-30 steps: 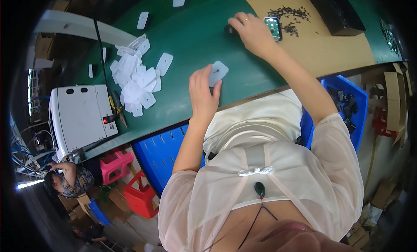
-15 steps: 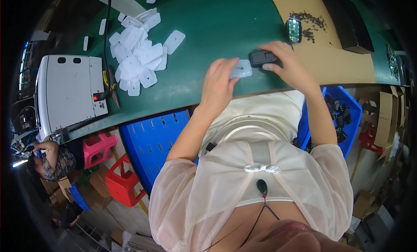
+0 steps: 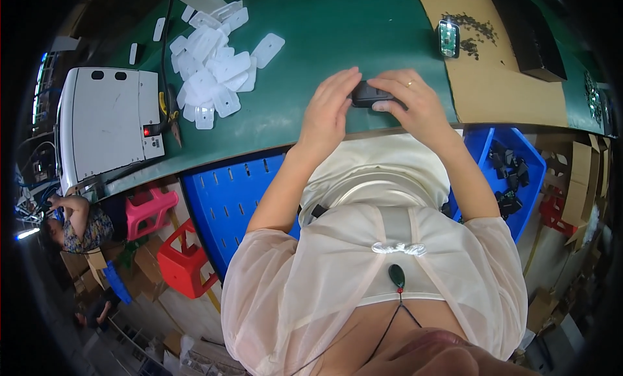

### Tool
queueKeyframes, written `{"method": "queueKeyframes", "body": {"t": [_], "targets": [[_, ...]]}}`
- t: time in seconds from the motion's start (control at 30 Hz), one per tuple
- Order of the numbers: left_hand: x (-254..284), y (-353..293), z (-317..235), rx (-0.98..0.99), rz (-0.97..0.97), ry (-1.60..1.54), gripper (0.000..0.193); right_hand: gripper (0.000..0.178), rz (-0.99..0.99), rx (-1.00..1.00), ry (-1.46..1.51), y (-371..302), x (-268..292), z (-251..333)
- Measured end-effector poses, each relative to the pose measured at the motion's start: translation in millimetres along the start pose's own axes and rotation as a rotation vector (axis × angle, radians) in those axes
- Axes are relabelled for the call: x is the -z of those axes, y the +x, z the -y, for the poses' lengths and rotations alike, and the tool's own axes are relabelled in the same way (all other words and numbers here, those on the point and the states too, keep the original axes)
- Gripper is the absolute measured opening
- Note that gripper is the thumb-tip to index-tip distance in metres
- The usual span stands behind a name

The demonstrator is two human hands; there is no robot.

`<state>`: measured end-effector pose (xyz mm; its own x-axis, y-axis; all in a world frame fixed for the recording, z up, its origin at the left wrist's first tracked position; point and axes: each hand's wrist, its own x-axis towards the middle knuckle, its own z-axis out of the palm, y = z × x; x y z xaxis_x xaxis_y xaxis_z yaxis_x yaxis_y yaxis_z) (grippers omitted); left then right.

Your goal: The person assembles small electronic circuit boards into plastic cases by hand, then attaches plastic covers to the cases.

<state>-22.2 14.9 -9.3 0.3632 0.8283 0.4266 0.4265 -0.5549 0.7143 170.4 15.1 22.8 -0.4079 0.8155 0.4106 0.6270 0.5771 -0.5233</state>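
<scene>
A black plastic case (image 3: 368,94) is on the green bench between my hands. My right hand (image 3: 415,107) grips its right end, thumb on the near side and fingers over the top. At its left end, my left hand (image 3: 326,113) is closed against the case with fingers pressed together. The translucent white plate that my left hand held earlier is out of sight. To the left lies a loose heap of similar white plates (image 3: 211,64). An opened case with a green circuit board (image 3: 448,38) stands at the edge of the cardboard on the right.
Small dark parts (image 3: 474,32) are scattered on the cardboard sheet (image 3: 506,97), beside a long black box (image 3: 529,35). A white machine (image 3: 107,129) and yellow-handled pliers (image 3: 170,113) are at the left. Below the bench's right side, a blue bin (image 3: 535,162) holds black parts. Another person (image 3: 84,223) sits at far left.
My right hand and the black case have moved left to meet my left hand. The white plate has gone out of view. The whole scene has shifted slightly with the camera.
</scene>
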Motion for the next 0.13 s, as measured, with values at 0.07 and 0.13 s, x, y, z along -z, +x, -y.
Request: {"method": "queueKeyframes", "body": {"t": [0.07,0.13], "targets": [[2.1,-4.4,4.3,-0.011,0.027,-0.001,0.048,0.031,0.01,0.016,-0.013,1.0,-3.2,-1.2],[2.7,-8.7,9.4,-0.023,0.088,0.059,0.049,0.031,0.031,0.038,-0.028,2.6,-4.1,-0.9]]}}
